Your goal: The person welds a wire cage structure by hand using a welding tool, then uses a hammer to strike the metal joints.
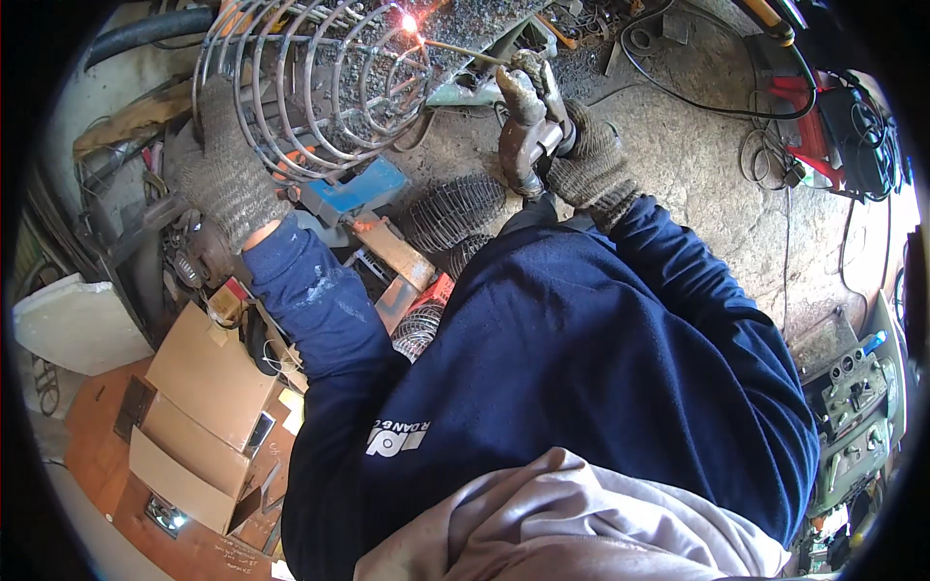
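Observation:
A cage of round metal rings is at the top, lying on its side above a dark, gritty surface. My left hand, in a grey knit glove, is closed around the bars at its left end; the fingertips are partly hidden by the rings. My right hand, also gloved, grips a dirty welding electrode holder. From it a thin welding rod reaches left to the cage's ringed end. A bright glowing arc burns where the rod's tip meets the metal.
Below the cage sit a blue metal piece and several coiled wire cages. A cardboard box stands at lower left. Cables loop over the concrete floor toward a red and black machine. A green machine is at right.

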Demonstrator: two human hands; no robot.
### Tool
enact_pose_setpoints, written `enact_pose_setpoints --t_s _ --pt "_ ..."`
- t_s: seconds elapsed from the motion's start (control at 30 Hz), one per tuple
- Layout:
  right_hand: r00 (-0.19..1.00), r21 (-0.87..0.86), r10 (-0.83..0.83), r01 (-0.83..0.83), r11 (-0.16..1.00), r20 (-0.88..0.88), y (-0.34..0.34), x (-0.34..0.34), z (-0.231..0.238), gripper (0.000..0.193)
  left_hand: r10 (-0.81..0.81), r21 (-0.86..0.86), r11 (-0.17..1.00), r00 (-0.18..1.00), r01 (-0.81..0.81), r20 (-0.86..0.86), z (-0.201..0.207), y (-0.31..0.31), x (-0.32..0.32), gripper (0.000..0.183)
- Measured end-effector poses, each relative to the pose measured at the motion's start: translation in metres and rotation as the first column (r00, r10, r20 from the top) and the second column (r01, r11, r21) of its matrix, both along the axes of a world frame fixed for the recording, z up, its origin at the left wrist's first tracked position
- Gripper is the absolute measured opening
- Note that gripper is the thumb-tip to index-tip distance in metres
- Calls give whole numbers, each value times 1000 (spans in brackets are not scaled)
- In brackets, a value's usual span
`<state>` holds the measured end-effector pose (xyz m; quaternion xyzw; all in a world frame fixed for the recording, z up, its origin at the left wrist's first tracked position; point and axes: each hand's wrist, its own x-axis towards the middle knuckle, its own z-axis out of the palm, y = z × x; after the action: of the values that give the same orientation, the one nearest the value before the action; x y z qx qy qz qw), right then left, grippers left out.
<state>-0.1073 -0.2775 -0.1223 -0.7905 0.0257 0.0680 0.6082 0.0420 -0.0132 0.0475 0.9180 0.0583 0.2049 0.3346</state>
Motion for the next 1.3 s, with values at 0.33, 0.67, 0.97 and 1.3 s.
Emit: enact_pose_setpoints --t_s 0.33,0.67,0.97,1.3 --pt "979 303 -178 199 932 -95 -8 -4 -30 50 -51 -245 968 998 55 24 -18 32 12 50" --pt "975 236 -192 214 948 -115 -25 -6 -73 53 -166 -876 480 986 53 -31 -9 37 -4 49" --pt "979 264 -182 201 943 -94 -22 -4 -72 45 -109 -703 707 994 75 -4 -34 53 3 53" --pt "982 287 -162 183 940 -94 -24 1 -67 49 -50 -822 570 999 13 -18 -42 64 6 55"
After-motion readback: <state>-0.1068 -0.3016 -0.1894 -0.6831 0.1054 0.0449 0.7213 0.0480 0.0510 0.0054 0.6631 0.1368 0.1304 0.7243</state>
